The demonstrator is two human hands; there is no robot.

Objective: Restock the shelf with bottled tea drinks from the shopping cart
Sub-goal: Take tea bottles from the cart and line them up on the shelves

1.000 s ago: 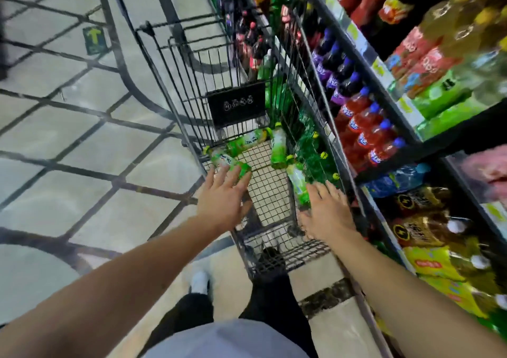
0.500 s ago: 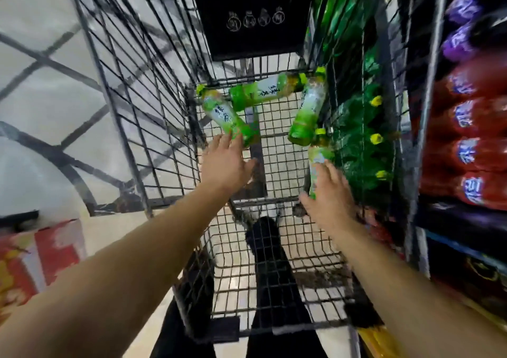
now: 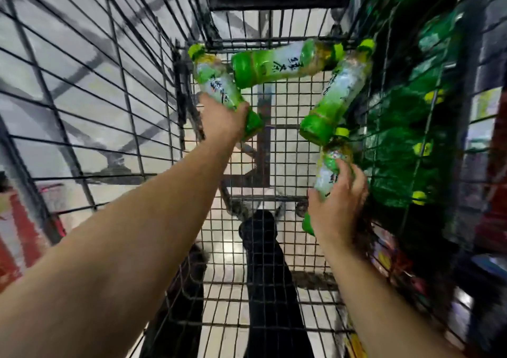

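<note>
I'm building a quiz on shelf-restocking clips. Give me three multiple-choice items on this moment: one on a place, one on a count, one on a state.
1. Where does the bottle in the left hand lie?
A. by the cart's left wall
B. on a shelf
C. on the floor outside the cart

2. How many tea bottles are in the cart?
A. two
B. four
C. six

3. What is the right hand doing?
A. hanging idle
B. pushing the cart handle
C. gripping a bottle

Key:
1 A: the left hand grips the left bottle near the left side of the cart.
2 B: besides that one, there is the crosswise bottle, the slanted bottle and the right bottle.
3 C: the right hand has its fingers curled round the right bottle.
</note>
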